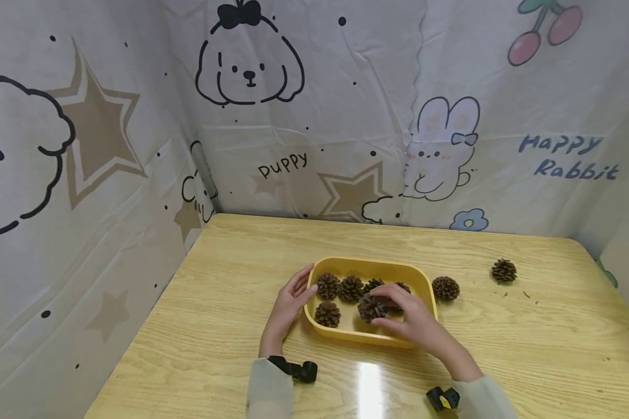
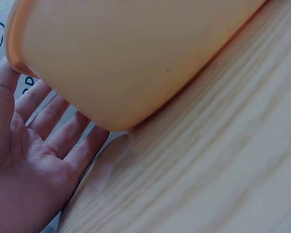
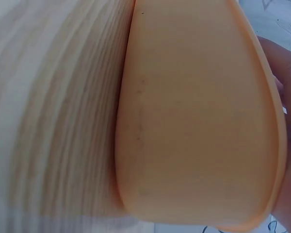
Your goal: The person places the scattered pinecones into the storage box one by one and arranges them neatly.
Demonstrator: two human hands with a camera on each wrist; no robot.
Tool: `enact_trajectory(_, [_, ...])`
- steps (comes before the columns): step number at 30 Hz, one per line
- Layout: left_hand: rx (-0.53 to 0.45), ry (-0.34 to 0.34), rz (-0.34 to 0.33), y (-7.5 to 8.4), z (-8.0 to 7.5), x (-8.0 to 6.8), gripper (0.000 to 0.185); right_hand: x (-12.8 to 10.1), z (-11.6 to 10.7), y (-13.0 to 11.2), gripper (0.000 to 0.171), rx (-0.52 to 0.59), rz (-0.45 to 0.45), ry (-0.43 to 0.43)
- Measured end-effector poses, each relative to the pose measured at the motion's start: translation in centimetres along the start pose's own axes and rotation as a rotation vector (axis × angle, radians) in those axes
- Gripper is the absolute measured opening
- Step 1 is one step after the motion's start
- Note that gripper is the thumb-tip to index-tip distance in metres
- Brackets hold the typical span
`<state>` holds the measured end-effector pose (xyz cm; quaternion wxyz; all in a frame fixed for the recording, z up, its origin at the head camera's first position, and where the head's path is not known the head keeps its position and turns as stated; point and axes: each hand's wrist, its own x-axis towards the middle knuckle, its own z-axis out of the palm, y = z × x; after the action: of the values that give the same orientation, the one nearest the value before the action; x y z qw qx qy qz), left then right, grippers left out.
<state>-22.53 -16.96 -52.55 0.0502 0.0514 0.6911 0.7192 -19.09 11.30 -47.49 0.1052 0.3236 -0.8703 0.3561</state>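
A yellow rectangular tray (image 1: 346, 334) sits on the table with several brown pine cones in it, among them one at the front left (image 1: 327, 314). My right hand (image 1: 411, 317) reaches over its right part and holds a pine cone (image 1: 371, 308) between thumb and fingers. In the right wrist view, the tray's side wall (image 3: 199, 111) hides that pine cone and most of the hand (image 3: 288, 92). Around the tray's left end rests my left hand (image 1: 288, 302), thumb at the rim. The left wrist view shows its fairly straight fingers (image 2: 63, 121) against the outer wall.
One pine cone (image 1: 445, 288) lies on the table just right of the tray, and another pine cone (image 1: 504, 271) farther right. Small brown bits (image 1: 526, 295) are scattered near it. A printed cloth (image 1: 314, 116) hangs behind the wooden table (image 1: 215, 326) and along its sides.
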Motion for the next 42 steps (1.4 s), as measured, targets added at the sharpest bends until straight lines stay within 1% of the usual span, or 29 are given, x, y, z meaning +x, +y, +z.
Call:
enact_trajectory(4, [-0.001,-0.003,-0.007,0.1,0.0,0.0,0.057,0.6,0.2,-0.1,0.05,0.023,0.002,-0.082])
enact_trajectory(9, [0.009,-0.006,0.0,0.0,-0.1,0.1,0.057,1.2,0.3,-0.3,0.048,0.066,0.039,-0.183])
enact_trajectory(14, [0.003,-0.011,0.003,0.0,-0.1,0.1,0.057,1.6,0.5,-0.2,0.047,0.08,0.049,-0.257])
enact_trajectory(22, [0.016,-0.024,0.027,-0.1,-0.1,0.2,0.057,2.2,1.3,-0.3,0.046,0.071,0.044,-0.302])
enact_trajectory(27, [0.004,-0.027,0.019,-0.2,-0.1,0.2,0.057,2.6,1.6,-0.4,0.044,0.078,0.068,-0.341])
enact_trajectory(32, [-0.018,-0.021,-0.008,-0.2,-0.1,0.2,0.056,3.0,2.0,-0.4,0.043,0.104,0.08,-0.376])
enact_trajectory(40, [0.015,-0.021,0.017,-0.2,-0.1,0.2,0.058,3.2,2.3,0.1,0.041,0.112,0.086,-0.41])
enact_trajectory(42, [0.009,-0.017,0.012,-0.2,-0.1,0.2,0.057,3.2,2.4,0.1,0.041,0.105,0.088,-0.41])
